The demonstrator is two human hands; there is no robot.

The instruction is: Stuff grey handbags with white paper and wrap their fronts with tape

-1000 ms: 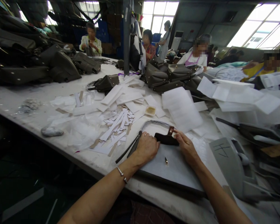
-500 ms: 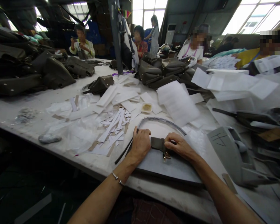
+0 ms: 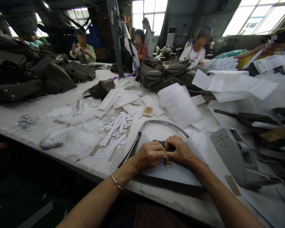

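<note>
Both hands meet over a flat handbag (image 3: 174,173) that lies at the near edge of the table (image 3: 90,166), its body covered in white wrapping. The left hand (image 3: 149,155) has its fingers curled shut, thumb and forefinger pinching the dark strap tab (image 3: 161,143) that crosses the bag's front. The right hand (image 3: 180,151) is closed on the same tab from the other side, so the two sets of knuckles almost touch. A small brass-coloured fitting (image 3: 168,162) pokes out just under the fingers. Judging by how things lie, the bag's body is already wrapped and its arched handle (image 3: 163,123) looks sheathed in pale film. The tab and its metal piece are the parts left bare, so the work seems well along with the closure in hand. A thin dark strap (image 3: 129,154) runs out from under the left hand toward the table edge. Cut paper strips (image 3: 116,127) lie scattered just beyond, with a small tray (image 3: 148,110) and a white foam sheet (image 3: 179,104) farther off. Unwrapped grey-brown bags (image 3: 161,73) are piled near co-workers seated at the far side. The only writing is a few dark hand-drawn strokes on a grey box (image 3: 228,155) to the right, too loose to read with certainty; no brand or label shows
</note>
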